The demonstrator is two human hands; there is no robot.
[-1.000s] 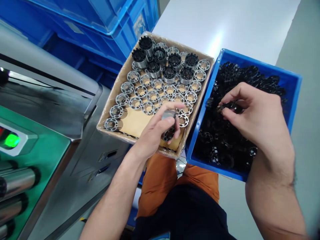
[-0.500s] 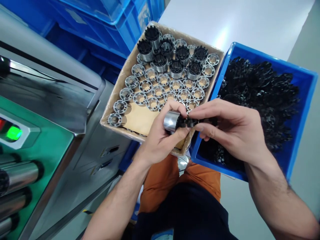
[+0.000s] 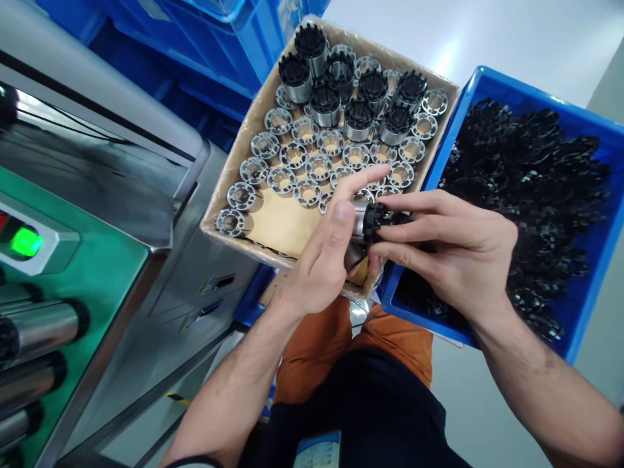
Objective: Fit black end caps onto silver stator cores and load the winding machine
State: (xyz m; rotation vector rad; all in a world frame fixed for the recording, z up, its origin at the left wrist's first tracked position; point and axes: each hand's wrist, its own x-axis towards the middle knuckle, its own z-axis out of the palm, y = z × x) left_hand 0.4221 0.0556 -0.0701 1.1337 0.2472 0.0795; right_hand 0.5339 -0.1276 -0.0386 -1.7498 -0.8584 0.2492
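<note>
A short silver metal cylinder lies sideways between my two hands, with a black toothed plastic end piece seated on its right end. My left hand holds the cylinder from the left, thumb and palm against its left end, index finger stretched out above. The fingers of my right hand are closed around the black end piece. A dark curved surface shows just below the cylinder, but I cannot make out what it is. Beneath my hands is a cardboard box with rows of slotted metal cylinders.
Several cylinders topped with black pieces stand at the box's far side. A blue bin of loose black plastic parts adjoins the box. Left is a green-topped machine bearing metal rollers; blue crates stand behind.
My left hand has turned from wrapping the cylinder to bracing its left end, index finger now extended. The black piece now sits closer against the cylinder. The view has shifted slightly.
</note>
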